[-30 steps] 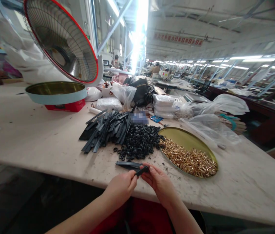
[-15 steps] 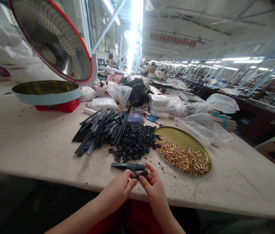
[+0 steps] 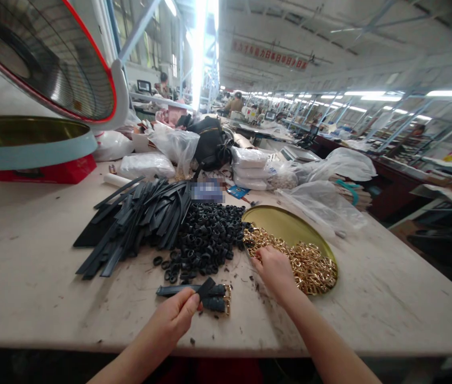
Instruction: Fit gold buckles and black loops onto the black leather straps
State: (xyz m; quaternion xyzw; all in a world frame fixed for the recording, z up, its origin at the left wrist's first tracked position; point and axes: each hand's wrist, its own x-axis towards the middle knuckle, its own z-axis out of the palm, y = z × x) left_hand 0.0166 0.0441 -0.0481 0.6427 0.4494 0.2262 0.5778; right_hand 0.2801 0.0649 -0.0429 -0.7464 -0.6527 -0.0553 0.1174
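A short black strap (image 3: 206, 288) is pinched between the thumb and fingers of my left hand (image 3: 180, 312). Under and beside it, a few finished-looking black straps with gold buckles (image 3: 218, 304) lie on the table. My right hand (image 3: 276, 272) reaches over the left rim of a round gold tray (image 3: 285, 218). Its fingers are curled together at the edge of the heap of gold buckles (image 3: 316, 266); what is between the fingertips is hidden. Left of the tray spreads a pile of small black loops (image 3: 205, 240). Long black straps (image 3: 137, 218) lie stacked beyond my left hand.
A red-rimmed fan-shaped heater (image 3: 61, 58) and a pale blue round lid (image 3: 33, 152) on a red box (image 3: 49, 172) stand at the left. Plastic-wrapped packs (image 3: 250, 165), a black bag (image 3: 209, 141) and clear plastic bags (image 3: 322, 205) line the table's back.
My right hand has left the strap and moved right and forward to the gold buckles. My left hand keeps the strap, now further left. The view has shifted right.
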